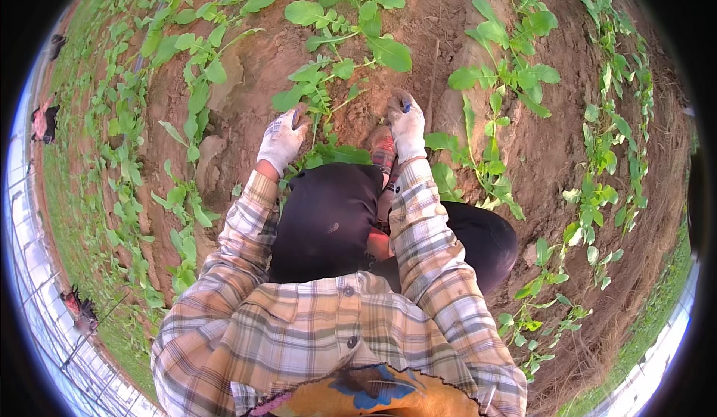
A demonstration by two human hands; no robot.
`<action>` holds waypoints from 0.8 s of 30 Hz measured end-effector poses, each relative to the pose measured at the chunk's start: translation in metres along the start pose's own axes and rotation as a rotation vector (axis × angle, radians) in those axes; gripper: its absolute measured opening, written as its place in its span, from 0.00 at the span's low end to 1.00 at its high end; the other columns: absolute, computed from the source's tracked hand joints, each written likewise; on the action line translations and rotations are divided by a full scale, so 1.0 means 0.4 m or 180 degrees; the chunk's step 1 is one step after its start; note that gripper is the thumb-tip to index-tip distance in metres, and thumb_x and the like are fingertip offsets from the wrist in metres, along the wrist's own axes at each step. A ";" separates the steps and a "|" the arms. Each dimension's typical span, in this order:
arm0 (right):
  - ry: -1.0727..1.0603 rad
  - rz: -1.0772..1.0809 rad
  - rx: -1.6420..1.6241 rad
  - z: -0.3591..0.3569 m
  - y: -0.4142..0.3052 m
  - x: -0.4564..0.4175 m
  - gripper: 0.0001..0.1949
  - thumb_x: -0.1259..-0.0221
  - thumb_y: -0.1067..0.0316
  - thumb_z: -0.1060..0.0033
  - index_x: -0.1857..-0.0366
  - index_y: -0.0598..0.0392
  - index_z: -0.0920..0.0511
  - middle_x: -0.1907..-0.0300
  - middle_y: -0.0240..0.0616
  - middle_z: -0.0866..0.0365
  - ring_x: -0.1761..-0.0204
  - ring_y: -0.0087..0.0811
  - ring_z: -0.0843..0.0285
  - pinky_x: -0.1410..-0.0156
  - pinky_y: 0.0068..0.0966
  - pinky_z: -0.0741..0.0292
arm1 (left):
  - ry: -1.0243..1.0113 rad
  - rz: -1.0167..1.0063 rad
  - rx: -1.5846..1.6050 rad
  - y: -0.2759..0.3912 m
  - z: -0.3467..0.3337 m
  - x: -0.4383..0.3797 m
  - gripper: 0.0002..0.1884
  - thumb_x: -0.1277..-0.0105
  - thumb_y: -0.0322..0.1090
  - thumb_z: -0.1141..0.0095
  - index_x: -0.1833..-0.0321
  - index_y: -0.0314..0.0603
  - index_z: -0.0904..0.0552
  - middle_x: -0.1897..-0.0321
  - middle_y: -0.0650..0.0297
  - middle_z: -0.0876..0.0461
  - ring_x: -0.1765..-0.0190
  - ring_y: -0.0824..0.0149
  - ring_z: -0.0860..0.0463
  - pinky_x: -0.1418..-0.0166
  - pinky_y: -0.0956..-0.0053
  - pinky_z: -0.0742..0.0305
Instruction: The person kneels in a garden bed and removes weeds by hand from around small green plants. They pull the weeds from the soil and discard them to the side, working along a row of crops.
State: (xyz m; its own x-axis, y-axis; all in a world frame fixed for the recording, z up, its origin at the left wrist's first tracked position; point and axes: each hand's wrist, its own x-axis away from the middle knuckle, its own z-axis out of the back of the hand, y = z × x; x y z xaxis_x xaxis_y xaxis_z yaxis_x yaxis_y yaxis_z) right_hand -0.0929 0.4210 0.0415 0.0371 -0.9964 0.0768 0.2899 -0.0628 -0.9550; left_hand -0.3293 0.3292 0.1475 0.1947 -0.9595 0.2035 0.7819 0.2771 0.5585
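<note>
My left hand (283, 138), in a white knit work glove with soiled fingers, hovers at the left side of a leafy green seedling (319, 89). Its fingers are bent, and whether anything is between them is hidden. On the other side of that plant, my right hand (407, 124) wears a matching glove. Those fingers curl inward over bare reddish soil (358, 117), and their grip cannot be made out. A broad leaf (344, 155) lies low between my hands, close to my dark-clad knee (330, 221).
Parallel rows of seedlings run to the left (196, 98) and right (526, 75) of me. Dry straw (633, 316) covers the ground at far right. Several people, one a crouched person (45, 121), are along the far left edge, beside a framed translucent wall (33, 282).
</note>
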 end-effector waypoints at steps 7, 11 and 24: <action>-0.2323 -0.0471 0.2123 -0.144 -0.075 -0.036 0.19 0.30 0.61 0.56 0.37 0.47 0.32 0.54 0.47 0.18 0.54 0.41 0.19 0.48 0.34 0.26 | -0.0492 0.0519 -0.0194 -0.016 -0.003 0.073 0.24 0.38 0.42 0.47 0.40 0.41 0.27 0.49 0.47 0.22 0.45 0.48 0.24 0.42 0.61 0.29; -0.2583 -0.0203 0.2640 -0.177 -0.099 -0.053 0.18 0.35 0.68 0.56 0.42 0.49 0.28 0.52 0.50 0.19 0.47 0.47 0.22 0.44 0.38 0.25 | -0.0875 0.0525 0.0236 0.015 0.022 0.107 0.22 0.37 0.43 0.49 0.43 0.39 0.25 0.49 0.47 0.22 0.45 0.47 0.24 0.42 0.60 0.29; -0.1848 -0.0609 0.1393 0.145 -0.025 -0.288 0.11 0.44 0.66 0.44 0.59 0.56 0.19 0.63 0.48 0.16 0.59 0.47 0.18 0.53 0.37 0.23 | -0.0821 0.0271 -0.0010 0.080 0.025 0.000 0.23 0.36 0.45 0.49 0.43 0.38 0.26 0.49 0.47 0.22 0.46 0.48 0.23 0.42 0.60 0.30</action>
State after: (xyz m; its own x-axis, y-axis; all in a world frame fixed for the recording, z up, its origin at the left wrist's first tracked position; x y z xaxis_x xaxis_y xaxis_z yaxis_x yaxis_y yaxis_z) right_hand -0.0445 0.5397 0.0590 0.4112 -0.7722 0.4844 0.6912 -0.0823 -0.7180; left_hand -0.3102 0.3385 0.1735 0.1027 -0.8881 0.4480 0.7711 0.3556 0.5281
